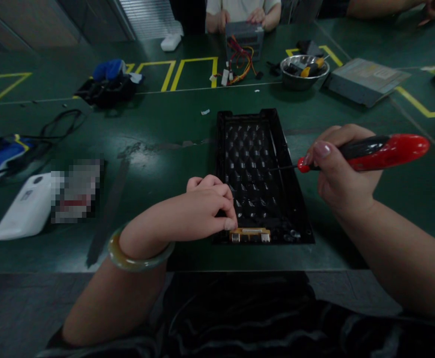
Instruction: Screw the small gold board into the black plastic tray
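Note:
A black plastic panel [247,164] with a dimpled inner face and raised rim lies on the table in front of me. At its near edge is a small yellow-brown circuit board [250,231] with metal-shelled ports. My left hand [213,206] rests over the panel's left edge, fingers curled, thumb and forefinger closed at the board's left end; the other fingertips are hidden. In my right hand [342,164] is a red-and-black screwdriver [389,150], held nearly level with its thin shaft pointing left over the panel's right side.
To the left lie a white phone-like case [27,206], a blurred-out item [79,191] and a blue corded item [4,154]. Farther back are a black tray [107,89], a metal bowl [302,82] of tools and a grey metal box [366,79]. Another person's hands touch a power supply [245,40].

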Tool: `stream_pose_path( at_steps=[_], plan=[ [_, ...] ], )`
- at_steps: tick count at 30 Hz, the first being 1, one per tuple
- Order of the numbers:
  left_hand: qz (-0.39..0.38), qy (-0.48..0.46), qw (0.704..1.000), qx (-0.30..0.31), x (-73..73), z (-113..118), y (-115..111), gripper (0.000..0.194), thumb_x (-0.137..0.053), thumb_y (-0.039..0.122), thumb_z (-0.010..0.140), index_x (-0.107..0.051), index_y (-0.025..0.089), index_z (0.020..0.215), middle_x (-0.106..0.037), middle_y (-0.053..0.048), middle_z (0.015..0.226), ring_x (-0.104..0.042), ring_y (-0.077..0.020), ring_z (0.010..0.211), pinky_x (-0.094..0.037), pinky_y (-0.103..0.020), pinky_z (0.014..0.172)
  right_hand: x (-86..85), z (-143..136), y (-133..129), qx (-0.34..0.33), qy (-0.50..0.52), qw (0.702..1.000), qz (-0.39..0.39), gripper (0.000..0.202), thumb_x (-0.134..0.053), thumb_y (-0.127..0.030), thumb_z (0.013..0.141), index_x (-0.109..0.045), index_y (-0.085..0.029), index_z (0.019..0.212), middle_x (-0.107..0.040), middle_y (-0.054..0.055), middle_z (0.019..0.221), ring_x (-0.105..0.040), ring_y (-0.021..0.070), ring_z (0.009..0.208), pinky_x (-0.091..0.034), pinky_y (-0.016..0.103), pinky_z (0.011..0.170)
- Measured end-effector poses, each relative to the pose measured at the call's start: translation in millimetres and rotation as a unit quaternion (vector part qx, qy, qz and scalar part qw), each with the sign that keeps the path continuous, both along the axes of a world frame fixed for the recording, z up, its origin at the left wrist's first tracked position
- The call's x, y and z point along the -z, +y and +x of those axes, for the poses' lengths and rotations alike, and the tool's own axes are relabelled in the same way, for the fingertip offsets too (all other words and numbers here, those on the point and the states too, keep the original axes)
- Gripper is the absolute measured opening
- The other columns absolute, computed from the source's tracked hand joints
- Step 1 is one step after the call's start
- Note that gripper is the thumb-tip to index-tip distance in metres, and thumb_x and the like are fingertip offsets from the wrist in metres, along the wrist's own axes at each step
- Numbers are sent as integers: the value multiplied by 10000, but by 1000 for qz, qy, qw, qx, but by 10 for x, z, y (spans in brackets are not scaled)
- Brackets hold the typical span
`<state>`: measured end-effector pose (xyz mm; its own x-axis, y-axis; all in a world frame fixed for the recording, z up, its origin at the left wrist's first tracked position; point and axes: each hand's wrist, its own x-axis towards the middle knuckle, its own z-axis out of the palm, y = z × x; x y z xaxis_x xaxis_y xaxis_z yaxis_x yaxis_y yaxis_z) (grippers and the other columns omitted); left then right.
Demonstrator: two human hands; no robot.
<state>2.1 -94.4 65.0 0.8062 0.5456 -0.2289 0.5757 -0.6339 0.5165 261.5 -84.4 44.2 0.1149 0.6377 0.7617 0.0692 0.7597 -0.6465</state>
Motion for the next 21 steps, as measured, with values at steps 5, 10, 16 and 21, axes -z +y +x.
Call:
stream_pose_path(
  at_steps=[5,10,16,21],
  plan=[
    [11,5,1000,-22,8,23,-7,144,-662,374,856,-721,256,797,-651,-5,1007,-410,-252,1103,-206,-420,923,-10,5,-11,-12,11,1000,-9,212,-754,-198,789,-611,-181,633,-588,-12,569,-528,108,481,-382,279,456],
    [0,4,1000,-12,-4,-6,17,191,-639,405,884,-696,237,812,-661,-5,1019,-412,-252,1115,-214,-428,927,-12,13,-12,-3,15,1000,-12,217,-759,-212,780,-606,-185,628,-585,-17,569,-524,108,475,-391,277,459],
    [-23,-3,1000,3,-60,-52,61,231,-552,411,947,-714,250,911,-688,-7,1053,-434,-253,1157,-196,-443,1004,-90,8,-65,11,8,1000,-13,208,-751,-247,787,-606,-203,646,-561,-22,566,-527,111,497,-406,278,469],
    [-19,-4,1000,25,-82,-50,89,274,-534,389,954,-748,263,838,-704,12,1051,-445,-230,1143,-193,-411,1013,-135,1,-72,26,37,999,0,259,-760,-307,778,-586,-202,617,-487,-33,526,-508,111,464,-370,271,411]
  ],
)
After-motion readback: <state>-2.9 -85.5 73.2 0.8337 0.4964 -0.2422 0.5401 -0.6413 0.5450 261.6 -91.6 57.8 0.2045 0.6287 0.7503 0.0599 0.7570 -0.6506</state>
